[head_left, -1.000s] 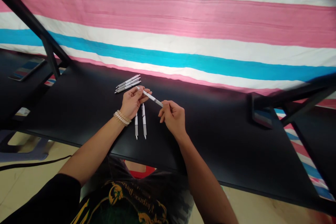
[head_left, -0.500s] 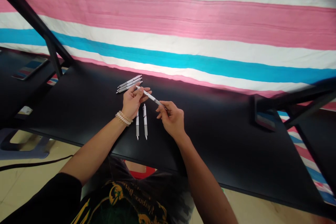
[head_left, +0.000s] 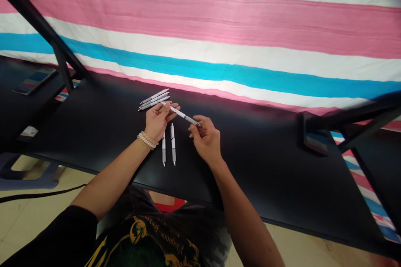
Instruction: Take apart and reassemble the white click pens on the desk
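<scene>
Between my hands a white and grey retractable pen [head_left: 181,112] lies slantwise. My left hand [head_left: 158,121] pinches its upper left end, and the fingertips of my right hand [head_left: 205,138] hold its grey lower end. Just beyond my left hand, three similar pens [head_left: 154,99] lie side by side on the black tabletop [head_left: 250,162]. Two more, a white pen [head_left: 163,148] and another white pen [head_left: 173,144], lie point toward me below the held pen. A beaded bracelet [head_left: 146,141] circles my left wrist.
Behind the table hangs a pink, white and blue striped cloth [head_left: 200,50]. Black metal frame bars [head_left: 37,21] cross the left side, and another bar [head_left: 344,117] crosses the right. A flat striped card or phone [head_left: 34,81] lies at far left. Below the table edge are a tiled floor and a black cable [head_left: 40,194].
The held pen has shifted a little to the right, and my right fingers now sit at its grey end. My left hand has barely moved.
</scene>
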`<state>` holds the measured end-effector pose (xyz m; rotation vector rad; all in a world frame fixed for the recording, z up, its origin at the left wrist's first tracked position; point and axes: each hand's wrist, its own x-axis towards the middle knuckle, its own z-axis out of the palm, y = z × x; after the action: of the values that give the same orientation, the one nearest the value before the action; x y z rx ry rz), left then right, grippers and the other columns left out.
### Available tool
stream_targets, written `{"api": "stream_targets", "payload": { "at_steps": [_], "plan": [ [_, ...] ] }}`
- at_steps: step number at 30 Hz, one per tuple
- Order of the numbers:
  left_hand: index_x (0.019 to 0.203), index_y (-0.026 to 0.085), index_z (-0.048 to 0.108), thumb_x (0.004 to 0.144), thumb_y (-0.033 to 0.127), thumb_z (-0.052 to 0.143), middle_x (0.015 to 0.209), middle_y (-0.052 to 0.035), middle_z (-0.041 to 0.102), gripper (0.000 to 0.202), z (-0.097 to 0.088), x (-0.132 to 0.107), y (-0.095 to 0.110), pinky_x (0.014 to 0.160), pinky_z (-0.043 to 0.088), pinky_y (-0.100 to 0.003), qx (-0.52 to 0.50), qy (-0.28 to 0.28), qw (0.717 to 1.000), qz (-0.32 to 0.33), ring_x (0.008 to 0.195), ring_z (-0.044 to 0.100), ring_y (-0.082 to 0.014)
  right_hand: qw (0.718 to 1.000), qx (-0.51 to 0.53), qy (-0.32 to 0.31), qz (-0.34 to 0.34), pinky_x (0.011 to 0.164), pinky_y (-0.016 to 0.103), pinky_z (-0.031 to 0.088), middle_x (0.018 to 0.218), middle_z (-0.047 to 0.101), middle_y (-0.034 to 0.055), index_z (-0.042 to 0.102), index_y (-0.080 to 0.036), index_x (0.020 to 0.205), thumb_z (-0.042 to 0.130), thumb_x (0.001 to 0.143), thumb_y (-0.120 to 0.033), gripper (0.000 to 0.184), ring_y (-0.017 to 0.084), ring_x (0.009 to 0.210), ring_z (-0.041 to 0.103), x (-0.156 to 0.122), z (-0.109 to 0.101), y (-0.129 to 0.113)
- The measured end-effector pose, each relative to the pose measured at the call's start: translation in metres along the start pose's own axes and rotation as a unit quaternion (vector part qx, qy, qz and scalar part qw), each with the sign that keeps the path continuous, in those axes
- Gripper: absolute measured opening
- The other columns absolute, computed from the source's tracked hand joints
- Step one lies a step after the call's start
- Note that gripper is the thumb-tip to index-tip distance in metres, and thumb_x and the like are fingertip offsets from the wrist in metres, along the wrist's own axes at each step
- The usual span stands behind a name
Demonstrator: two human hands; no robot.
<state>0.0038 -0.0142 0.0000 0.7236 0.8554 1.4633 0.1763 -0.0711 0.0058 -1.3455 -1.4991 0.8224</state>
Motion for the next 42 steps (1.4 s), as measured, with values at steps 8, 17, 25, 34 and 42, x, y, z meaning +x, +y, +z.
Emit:
{"api": "stream_targets", "payload": {
  "at_steps": [8,17,25,34,42],
  "plan": [
    [0.1,0.013,0.068,0.081,0.039,0.079,0.099,-0.0114,0.076,0.033,0.001,-0.001,0.0,0.088,0.06,-0.036,0.002,-0.007,1.0,0.007,0.094,0.075,-0.0215,1.0,-0.017,0.004,-0.01,0.05,0.022,0.05,0.068,0.069,0.0009,0.068,-0.019,0.096,0.053,0.098,-0.048,0.032,0.011,0.048,0.062,0.0,-0.001,-0.002],
    [0.099,0.014,0.068,0.082,0.04,0.078,0.097,-0.0099,0.076,0.033,0.0,0.0,0.0,0.088,0.06,-0.037,0.012,-0.006,1.0,0.007,0.091,0.075,-0.0202,1.0,-0.006,-0.015,-0.008,0.049,0.022,0.047,0.067,0.068,0.0004,0.067,-0.019,0.102,0.056,0.096,-0.05,0.033,0.011,0.047,0.06,0.0,0.0,-0.001],
    [0.097,0.014,0.068,0.08,0.04,0.079,0.094,-0.009,0.075,0.033,0.002,-0.003,0.002,0.085,0.059,-0.035,0.012,-0.007,1.0,0.0,0.088,0.074,-0.0193,0.999,0.0,-0.049,-0.006,0.048,0.022,0.046,0.065,0.066,-0.001,0.066,-0.02,0.095,0.055,0.097,-0.05,0.032,0.011,0.046,0.059,0.0,0.0,-0.002],
    [0.08,0.021,0.055,0.091,0.051,0.061,0.049,0.0099,0.034,0.033,-0.008,0.006,0.038,0.039,0.032,-0.017,-0.131,-0.005,0.989,-0.071,0.036,0.033,-0.0042,0.996,0.056,-0.069,-0.012,0.055,0.023,0.047,0.076,0.069,0.001,0.063,-0.019,0.113,0.055,0.097,-0.052,0.037,0.011,0.058,0.061,0.0,0.0,-0.003],
    [0.074,0.022,0.054,0.093,0.051,0.046,0.044,0.01,0.019,0.035,-0.032,0.009,0.079,0.035,0.013,-0.023,-0.147,0.039,0.988,-0.016,0.034,0.013,-0.007,0.998,0.027,-0.057,0.004,0.052,0.023,0.046,0.068,0.065,-0.0002,0.066,-0.019,0.102,0.057,0.096,-0.048,0.031,0.011,0.055,0.057,-0.001,-0.001,-0.001]
  ]
}}
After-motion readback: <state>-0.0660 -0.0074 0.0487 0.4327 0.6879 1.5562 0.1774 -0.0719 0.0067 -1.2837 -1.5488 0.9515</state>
